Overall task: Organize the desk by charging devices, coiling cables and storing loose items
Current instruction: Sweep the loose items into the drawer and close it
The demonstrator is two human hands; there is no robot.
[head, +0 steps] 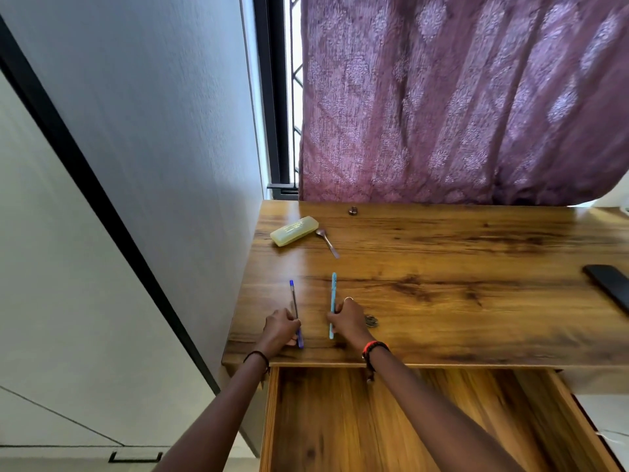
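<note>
My left hand (pixel 281 327) grips a blue pen (pixel 294 306) near the front left corner of the wooden desk (pixel 442 267). My right hand (pixel 350 318) grips a light blue pen (pixel 333 301) beside it. Both pens point away from me and lie low over the desk top. Below the desk's front edge an open wooden drawer (pixel 391 420) shows a bare bottom. A small dark object (pixel 371 321) lies just right of my right hand.
A yellow case (pixel 294 230) and a metal spoon (pixel 327 242) lie at the back left. A small dark cap-like item (pixel 353 210) sits near the purple curtain (pixel 459 97). A black phone (pixel 609 284) lies at the right edge. A wall borders the desk's left side.
</note>
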